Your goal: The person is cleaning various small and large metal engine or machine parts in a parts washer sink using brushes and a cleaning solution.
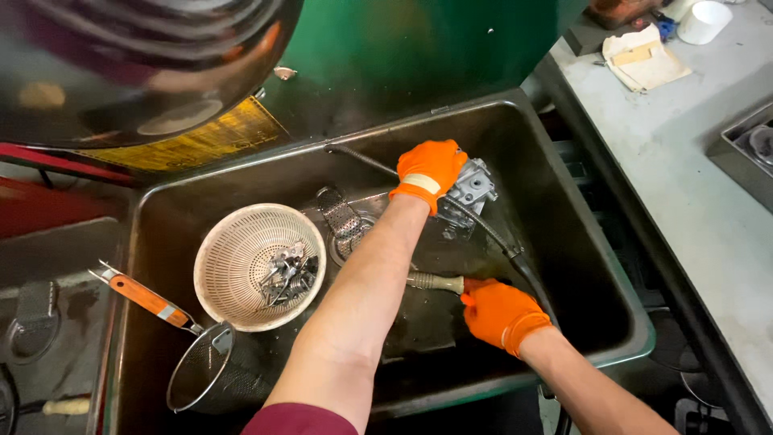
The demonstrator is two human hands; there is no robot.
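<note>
Dark sink basin [564, 201]: left hand [429, 169] clamped on grey metal part [473, 187] near back edge. Right hand [499, 312] grips brush handle [435, 282], long axis pointing left, nearer front edge.

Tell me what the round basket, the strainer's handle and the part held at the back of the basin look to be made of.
Basket: probably cream plastic, matte, moulded with fine perforations. Strainer handle: likely orange plastic or painted wood; too small to tell. Part under the left hand: apparently cast metal, dull grey, with angular machined-looking faces.
</note>
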